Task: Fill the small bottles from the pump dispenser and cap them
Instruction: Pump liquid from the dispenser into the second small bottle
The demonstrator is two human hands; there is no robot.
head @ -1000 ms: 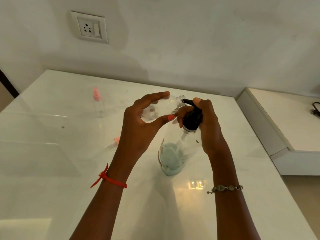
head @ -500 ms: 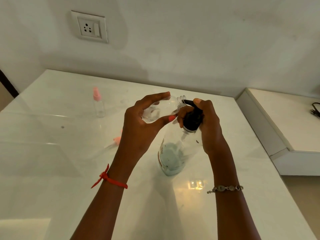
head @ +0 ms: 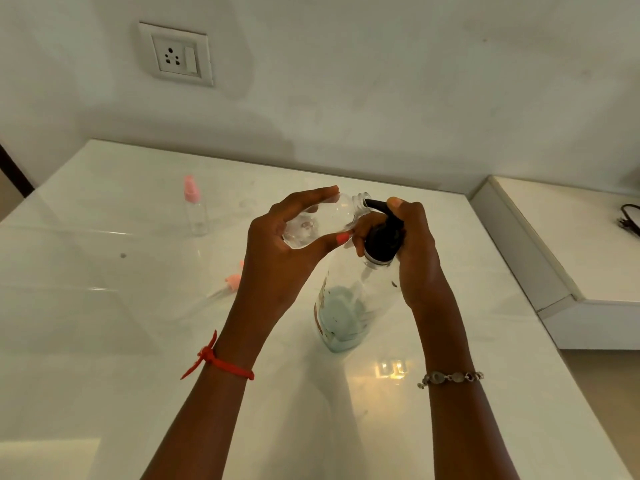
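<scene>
My left hand holds a small clear bottle tilted on its side, its open neck against the black spout of the pump dispenser. The dispenser is a tall clear bottle with pale blue liquid low inside, standing on the white table. My right hand is wrapped round the black pump head, a fingertip on its top. A second small clear bottle with a pink cap stands at the back left. A loose pink cap lies on the table, partly hidden by my left hand.
The wall with a socket plate rises right behind the table. A lower white ledge adjoins the table on the right, with a dark cable on it. The table's right edge drops to the floor.
</scene>
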